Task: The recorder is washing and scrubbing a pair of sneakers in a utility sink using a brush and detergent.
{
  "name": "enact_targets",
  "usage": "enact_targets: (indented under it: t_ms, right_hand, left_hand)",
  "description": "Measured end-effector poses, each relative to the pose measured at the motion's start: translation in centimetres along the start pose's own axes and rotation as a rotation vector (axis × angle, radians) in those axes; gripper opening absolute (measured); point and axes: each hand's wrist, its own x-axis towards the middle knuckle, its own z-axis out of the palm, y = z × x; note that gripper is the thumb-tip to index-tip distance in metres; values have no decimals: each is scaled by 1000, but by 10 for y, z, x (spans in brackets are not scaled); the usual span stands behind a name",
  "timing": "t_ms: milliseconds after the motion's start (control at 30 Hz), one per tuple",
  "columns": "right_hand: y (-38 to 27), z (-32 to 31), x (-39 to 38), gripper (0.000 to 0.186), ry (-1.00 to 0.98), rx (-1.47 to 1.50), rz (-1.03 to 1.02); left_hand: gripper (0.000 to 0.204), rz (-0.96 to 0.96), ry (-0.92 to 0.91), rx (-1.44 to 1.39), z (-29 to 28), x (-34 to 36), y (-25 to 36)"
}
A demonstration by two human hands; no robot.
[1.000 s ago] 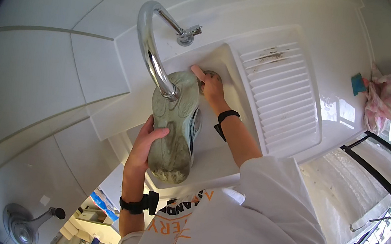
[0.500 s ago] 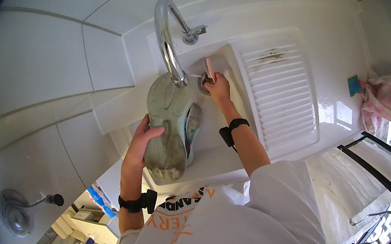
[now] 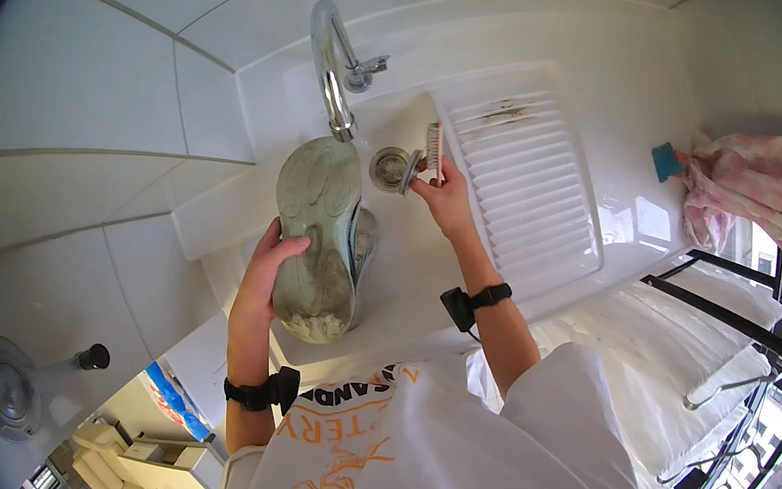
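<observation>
My left hand (image 3: 271,267) grips a grey-green shoe (image 3: 322,199), sole up with a dirty heel end toward me, in the white sink basin (image 3: 411,278). Above the shoe's far end is the chrome faucet (image 3: 329,53). My right hand (image 3: 443,202) pinches a pale pink brush (image 3: 435,148), bristles facing left, together with a round metal drain cover (image 3: 410,172) held on edge beside the drain (image 3: 387,168). A second item, partly hidden, lies under the shoe's right side.
A ribbed washboard (image 3: 530,195) adjoins the basin on the right. A pink patterned cloth (image 3: 773,190) and teal pad (image 3: 666,162) are at the far right. A black railing (image 3: 735,311) with white padding stands below them. Tiled walls (image 3: 91,88) bound the left.
My right hand has moved right from behind the shoe, tipping the brush upright and lifting the metal cover off the drain. My left hand and the shoe have shifted slightly left.
</observation>
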Motion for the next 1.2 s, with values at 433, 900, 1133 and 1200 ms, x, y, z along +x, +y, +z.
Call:
enact_targets:
  t_ms: [433,900,1133,1200]
  right_hand:
    - [-23,-114,-8,36,503,-824,-100]
    - [-25,60,14,19,-299,250,84]
    - [-28,74,29,24,-332,332,180]
    - [-28,74,29,26,-326,331,172]
  left_hand:
    - [67,-38,-74,-8,17,7,-15]
    - [67,81,22,-5,-8,-19,3]
    - [64,105,19,-16,-19,-21,3]
    - [63,103,13,-25,-21,-20,2]
